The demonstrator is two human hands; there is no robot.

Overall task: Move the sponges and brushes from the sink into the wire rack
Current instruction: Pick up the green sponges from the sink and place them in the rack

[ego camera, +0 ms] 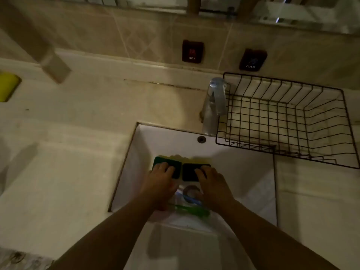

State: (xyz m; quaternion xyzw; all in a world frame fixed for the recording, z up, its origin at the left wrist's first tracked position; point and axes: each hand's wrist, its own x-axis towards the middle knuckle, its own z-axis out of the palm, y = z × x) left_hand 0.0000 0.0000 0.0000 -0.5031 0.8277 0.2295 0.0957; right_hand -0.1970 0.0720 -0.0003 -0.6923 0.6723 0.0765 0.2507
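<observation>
- Left hand point(160, 177) has its fingers spread flat on the green-topped sponge point(171, 165) at the back of the white sink point(243, 172); whether it's gripping yet, can't tell.
- Right hand point(211, 181) does the same on the darker sponge point(188, 172).
- Sponges look soft, light, probably wet; best pinched by the long edges.
- Blue brush point(191, 198) and green brush point(191, 209) lie by the drain.
- Wire rack point(288, 117) sits empty on the beige counter point(58, 182), right of the tap point(214, 106); dim room.

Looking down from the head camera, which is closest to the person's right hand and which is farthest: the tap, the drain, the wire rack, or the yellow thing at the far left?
From the right hand:
1. Drain, just left of it in the sink.
2. Tap, behind the sink.
3. Wire rack, on the counter to the right; close to the tap, hard to rank.
4. Yellow thing, far left edge.
</observation>
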